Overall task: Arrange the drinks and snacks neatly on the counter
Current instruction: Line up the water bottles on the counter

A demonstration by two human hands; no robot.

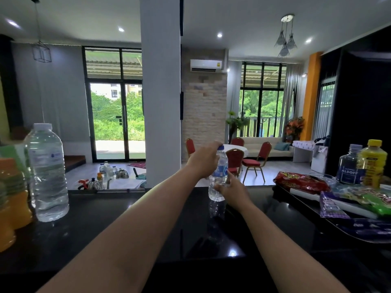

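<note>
The black tabletop [95, 225] carries orange juice bottles [12, 199] at the near left and snack packets [332, 206] at the near right. Farther left stands a large water bottle [47, 172]. Near the far edge, in the middle, a small water bottle [220, 174] stands almost upright. The right hand [231, 188] has its fingers clamped on the bottle's lower body, and the left hand [206, 158] has its fingers curled round its cap. At the far right are a clear bottle [350, 166] and a yellow bottle [373, 163].
</note>
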